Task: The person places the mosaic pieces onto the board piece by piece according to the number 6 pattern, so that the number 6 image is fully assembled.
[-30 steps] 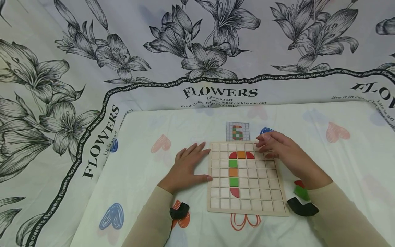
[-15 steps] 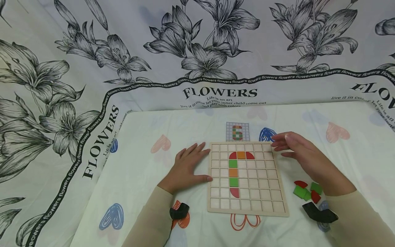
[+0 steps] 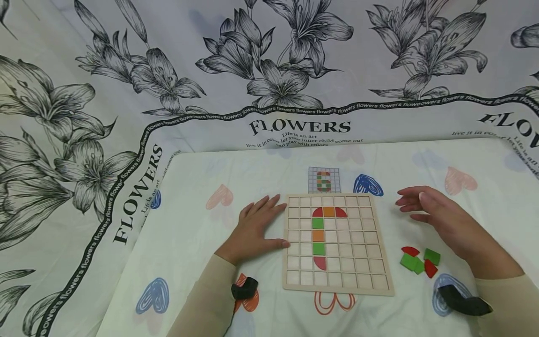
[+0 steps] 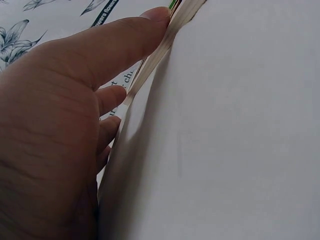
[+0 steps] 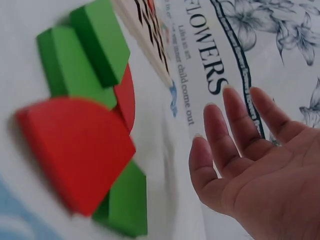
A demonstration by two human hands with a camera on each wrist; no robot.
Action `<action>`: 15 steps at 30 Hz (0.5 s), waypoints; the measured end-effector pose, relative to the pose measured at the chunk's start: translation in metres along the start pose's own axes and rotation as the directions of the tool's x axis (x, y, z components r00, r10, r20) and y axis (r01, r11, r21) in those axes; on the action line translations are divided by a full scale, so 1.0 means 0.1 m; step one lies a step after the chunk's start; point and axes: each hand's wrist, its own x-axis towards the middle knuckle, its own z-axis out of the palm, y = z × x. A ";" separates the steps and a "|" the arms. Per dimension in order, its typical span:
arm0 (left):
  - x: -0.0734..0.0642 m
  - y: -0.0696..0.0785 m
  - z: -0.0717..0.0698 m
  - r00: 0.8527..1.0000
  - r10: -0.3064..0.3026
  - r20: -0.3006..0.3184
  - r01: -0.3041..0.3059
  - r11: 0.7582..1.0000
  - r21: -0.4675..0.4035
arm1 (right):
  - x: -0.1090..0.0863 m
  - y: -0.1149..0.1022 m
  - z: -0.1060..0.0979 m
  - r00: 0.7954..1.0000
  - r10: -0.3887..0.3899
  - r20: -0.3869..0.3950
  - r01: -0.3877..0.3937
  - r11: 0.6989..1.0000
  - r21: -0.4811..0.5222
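A square wooden grid board (image 3: pixel 351 291) lies on the cloth in the head view. Red quarter-round, orange and green square pieces stand in its cells, a row at the top and a column running down from it. My left hand (image 3: pixel 251 229) lies at the board's left side, fingers spread and thumb tip at the edge; the left wrist view shows the thumb (image 4: pixel 125 42) against that edge. My right hand (image 3: pixel 450 224) hovers right of the board with relaxed fingers and nothing in it. Below it sits a small pile of green squares (image 3: pixel 409 262) and red quarter-rounds (image 5: pixel 75 145).
A small printed pattern card (image 3: pixel 324 174) lies just behind the board, its lower edge at the board's top rim. The white cloth (image 3: pixel 210 290) has printed hearts. Behind it rises a flower-printed cloth (image 3: pixel 290 56). Each wrist carries a black band (image 3: pixel 245 288).
My right hand has moved away from the board's upper right corner, out to the right, uncovering the loose pile. My left hand and the pieces on the board have stayed put.
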 end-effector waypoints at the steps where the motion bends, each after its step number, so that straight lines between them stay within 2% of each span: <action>1: 0.00 0.00 0.00 1.000 0.000 0.000 0.000 1.000 -0.001 | -0.02 0.03 -0.02 1.000 0.005 -0.002 -0.005 1.000 -0.006; 5: 0.00 0.00 0.00 1.000 -0.001 0.004 0.001 1.000 0.002 | -0.10 0.14 -0.05 0.999 0.035 0.013 -0.034 0.999 -0.035; 15: 0.01 0.00 0.00 1.000 -0.003 0.010 0.003 1.000 0.007 | -0.24 0.30 -0.09 0.992 0.059 0.108 -0.061 0.998 0.010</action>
